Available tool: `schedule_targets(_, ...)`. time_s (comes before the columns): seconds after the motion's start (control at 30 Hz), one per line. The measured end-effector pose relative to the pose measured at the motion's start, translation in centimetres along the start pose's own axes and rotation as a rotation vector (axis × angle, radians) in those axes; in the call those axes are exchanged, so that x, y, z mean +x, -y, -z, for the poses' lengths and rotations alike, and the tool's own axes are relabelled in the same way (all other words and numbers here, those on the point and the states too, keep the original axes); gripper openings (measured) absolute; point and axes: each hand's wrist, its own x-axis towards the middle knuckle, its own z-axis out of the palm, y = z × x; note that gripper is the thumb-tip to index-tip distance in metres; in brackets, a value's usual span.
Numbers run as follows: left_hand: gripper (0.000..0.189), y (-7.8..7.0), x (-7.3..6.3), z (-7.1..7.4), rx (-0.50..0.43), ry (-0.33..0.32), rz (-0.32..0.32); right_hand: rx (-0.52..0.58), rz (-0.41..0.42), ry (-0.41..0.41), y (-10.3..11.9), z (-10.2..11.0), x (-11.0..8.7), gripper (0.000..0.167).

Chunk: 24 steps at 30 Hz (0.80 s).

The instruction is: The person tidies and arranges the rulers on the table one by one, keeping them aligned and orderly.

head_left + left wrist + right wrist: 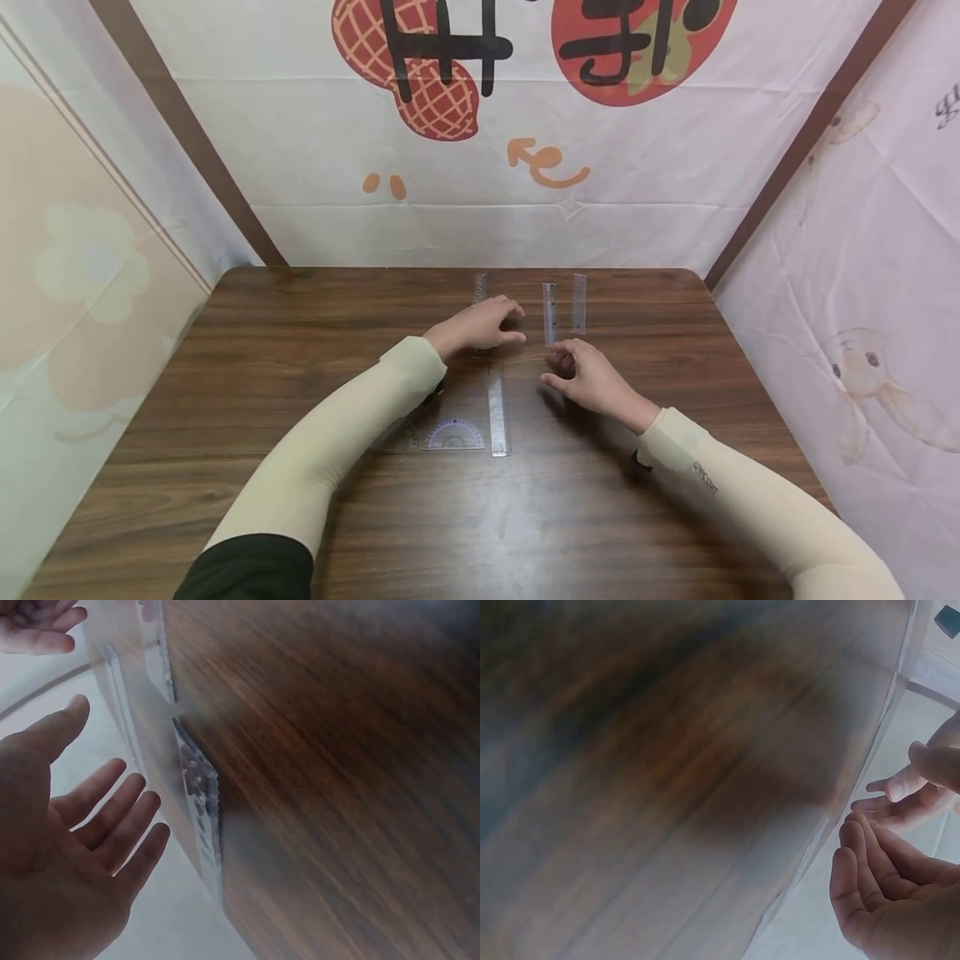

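My left hand [480, 325] hovers over a clear ruler with a wavy edge [480, 286], partly covering it. Its fingers are relaxed and hold nothing, as the left wrist view of the hand [71, 855] confirms. Close to the near end of another clear ruler [550, 312] is my right hand [592, 379]; whether it touches that ruler I cannot tell. Loosely bent fingers with nothing between them show in the right wrist view of this hand [892, 892]. A third narrow clear ruler [579, 304] lies just to the right.
Nearer me on the brown wooden table [637, 533] lies a longer clear ruler [498, 417]. Left of it is a clear protractor [454, 435], with a second protractor [402, 437] partly behind my left arm. A printed cloth [480, 225] hangs behind the table's far edge.
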Motion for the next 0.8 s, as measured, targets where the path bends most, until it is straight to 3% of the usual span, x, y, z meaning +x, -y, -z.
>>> schedule_targets(0.23, 0.055, 0.9, 1.3, -0.1, -0.004, -0.018, -0.011, 0.010, -0.031, -0.014, -0.3, 0.4, 0.3, 0.053)
schedule_targets(0.47, 0.055, 2.4, 2.1, 0.7, 0.039, -0.082, 0.065, -0.014, 0.003, -0.030, -0.1, 0.1, 1.3, 0.060)
schedule_targets(0.8, 0.055, 4.0, 1.6, 2.0, 0.026, -0.127, 0.131, -0.033, 0.051, 0.000, 1.4, -1.4, 3.8, 0.066)
